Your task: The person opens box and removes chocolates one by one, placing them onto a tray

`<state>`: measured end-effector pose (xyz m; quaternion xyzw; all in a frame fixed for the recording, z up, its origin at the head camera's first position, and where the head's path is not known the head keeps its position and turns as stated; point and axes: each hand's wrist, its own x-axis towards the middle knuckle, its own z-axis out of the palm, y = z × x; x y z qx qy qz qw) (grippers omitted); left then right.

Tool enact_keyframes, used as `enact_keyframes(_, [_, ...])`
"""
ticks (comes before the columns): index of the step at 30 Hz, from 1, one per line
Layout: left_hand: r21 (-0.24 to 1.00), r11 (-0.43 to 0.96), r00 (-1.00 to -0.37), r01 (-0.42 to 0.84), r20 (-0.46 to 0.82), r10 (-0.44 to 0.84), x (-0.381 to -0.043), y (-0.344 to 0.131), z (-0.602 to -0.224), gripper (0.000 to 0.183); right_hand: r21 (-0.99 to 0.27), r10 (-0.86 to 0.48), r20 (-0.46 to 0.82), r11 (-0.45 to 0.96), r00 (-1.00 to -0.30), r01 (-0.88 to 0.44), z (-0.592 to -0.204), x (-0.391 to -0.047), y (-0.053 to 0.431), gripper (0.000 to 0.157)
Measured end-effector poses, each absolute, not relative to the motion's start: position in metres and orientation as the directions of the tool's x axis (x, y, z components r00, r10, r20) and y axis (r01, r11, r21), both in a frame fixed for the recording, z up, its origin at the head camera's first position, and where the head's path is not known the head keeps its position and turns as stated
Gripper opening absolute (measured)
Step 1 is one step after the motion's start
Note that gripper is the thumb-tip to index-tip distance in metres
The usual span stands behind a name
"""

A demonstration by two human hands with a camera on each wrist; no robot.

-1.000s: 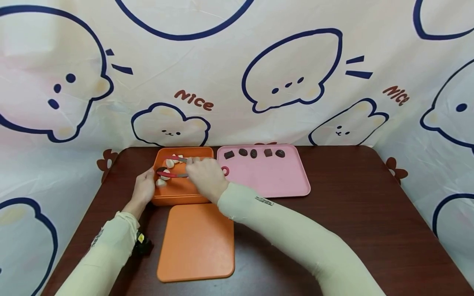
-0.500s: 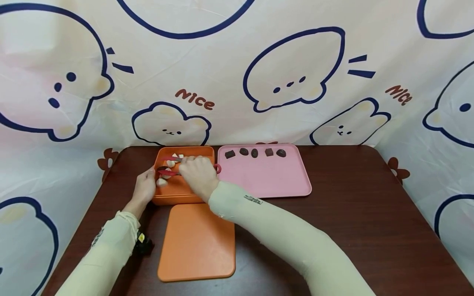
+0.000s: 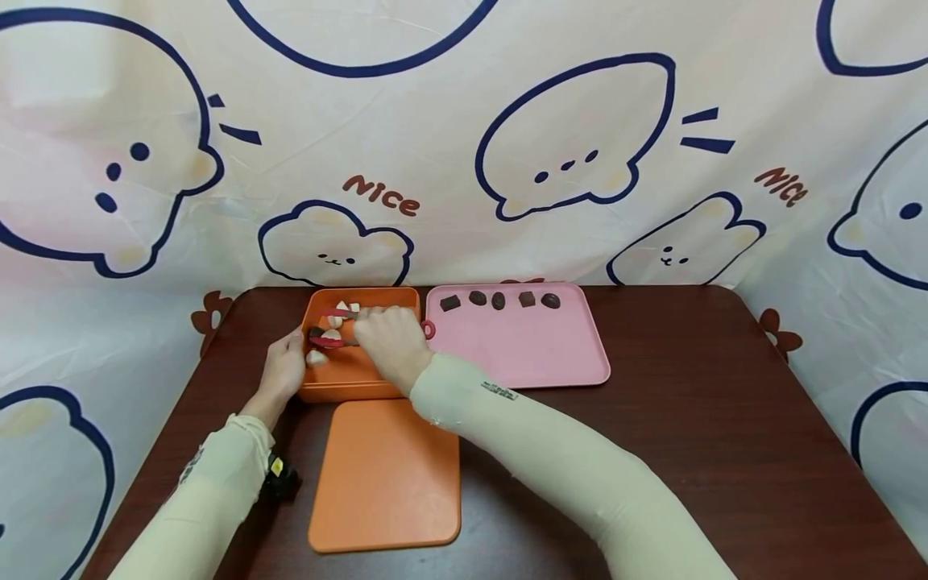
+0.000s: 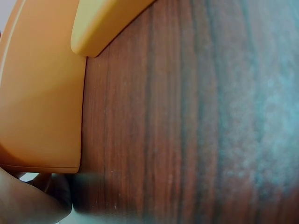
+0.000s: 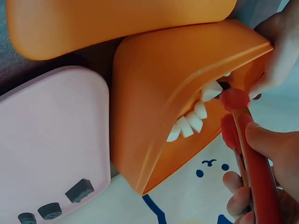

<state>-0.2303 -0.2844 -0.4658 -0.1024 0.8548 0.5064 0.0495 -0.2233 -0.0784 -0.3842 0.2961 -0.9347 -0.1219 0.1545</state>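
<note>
In the head view, my left hand (image 3: 283, 366) grips the left wall of an orange box (image 3: 355, 392). My right hand (image 3: 391, 342) reaches over the box and holds red-tipped tongs (image 3: 336, 312), their two arms spread apart. Several white chocolate-like pieces (image 3: 315, 357) lie at the box's left side, beside a dark piece (image 3: 316, 332). The right wrist view has the fingers wrapped round the tongs (image 5: 259, 168), with a red tip right at the dark piece (image 5: 224, 85), which is partly hidden. White pieces (image 5: 201, 110) show inside the box there.
A pink tray (image 3: 522, 346) stands right of the box, with several dark chocolate-like pieces (image 3: 498, 300) along its far edge. A flat orange lid (image 3: 384, 475) lies in front of the box on the brown table (image 3: 689, 403). Behind rises a printed cloth (image 3: 442, 145).
My right hand and the tongs have shifted left, further over the box, then held nearly still with the lower tong tip dropping slightly. The left hand stays at the box wall.
</note>
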Motion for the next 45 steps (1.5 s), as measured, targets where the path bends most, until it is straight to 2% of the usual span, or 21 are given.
enact_keyframes(13, [0.864,0.448,-0.972,-0.231,-0.189,-0.137,-0.23,-0.283,-0.466,0.058,0.332,-0.597,0.213,0.789,-0.773,-0.518,-0.393,-0.221,-0.089,0.021])
enact_keyframes(23, [0.853,0.474,-0.975,-0.219,-0.175,-0.135,-0.231,-0.284,-0.467,0.058,0.29,-0.568,0.128,0.805,-0.813,-0.518,-0.391,-0.227,-0.086,0.014])
enact_keyframes(28, [0.855,0.469,-0.975,-0.222,-0.185,-0.124,-0.231,-0.285,-0.467,0.058,0.246,-0.534,0.09,0.83,-0.841,-0.501,-0.39,-0.23,-0.087,0.023])
enact_keyframes(38, [0.852,0.473,-0.974,-0.226,-0.187,-0.128,-0.231,-0.284,-0.467,0.058,0.224,-0.555,0.1,0.821,-0.826,-0.525,-0.392,-0.23,-0.083,0.019])
enact_keyframes(42, [0.851,0.475,-0.974,-0.225,-0.187,-0.126,-0.23,-0.284,-0.466,0.058,0.178,-0.511,0.112,0.854,-0.852,-0.488,-0.393,-0.233,-0.079,0.021])
enact_keyframes(45, [0.853,0.474,-0.976,-0.219,-0.182,-0.124,-0.23,-0.284,-0.466,0.058,0.138,-0.477,0.089,0.875,-0.874,-0.464,-0.391,-0.233,-0.078,0.029])
